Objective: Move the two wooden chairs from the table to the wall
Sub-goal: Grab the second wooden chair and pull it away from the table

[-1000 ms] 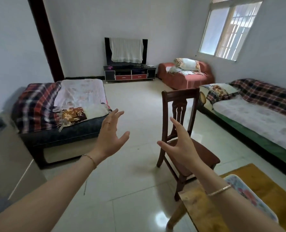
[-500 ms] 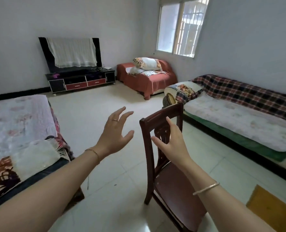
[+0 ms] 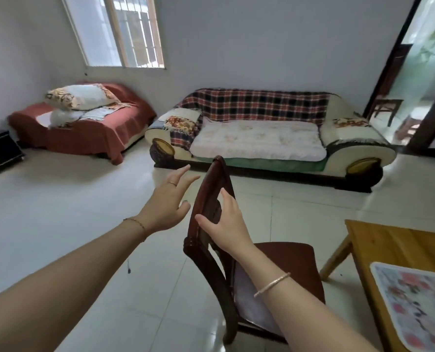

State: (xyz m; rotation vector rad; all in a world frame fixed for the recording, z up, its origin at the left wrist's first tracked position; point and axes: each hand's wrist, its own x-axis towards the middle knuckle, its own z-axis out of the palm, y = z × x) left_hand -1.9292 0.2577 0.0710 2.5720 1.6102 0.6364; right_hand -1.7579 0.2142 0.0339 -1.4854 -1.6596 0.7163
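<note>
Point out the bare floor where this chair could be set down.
The widest bare floor lies left of the dark wooden chair, bordered by the red-covered sofa and black cabinet. A narrower strip runs before the plaid-draped sofa. It is crowded to the right, by the yellow wooden table.

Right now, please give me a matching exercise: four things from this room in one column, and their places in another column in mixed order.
Things:
1. dark wooden chair
2. light wooden table
3. plaid blanket
4. patterned white pillow

Places:
A. on the red-covered seat
B. between the two hands
C. over the long sofa's back
D. at the lower right edge

Pairs: 1-B, 2-D, 3-C, 4-A
</note>
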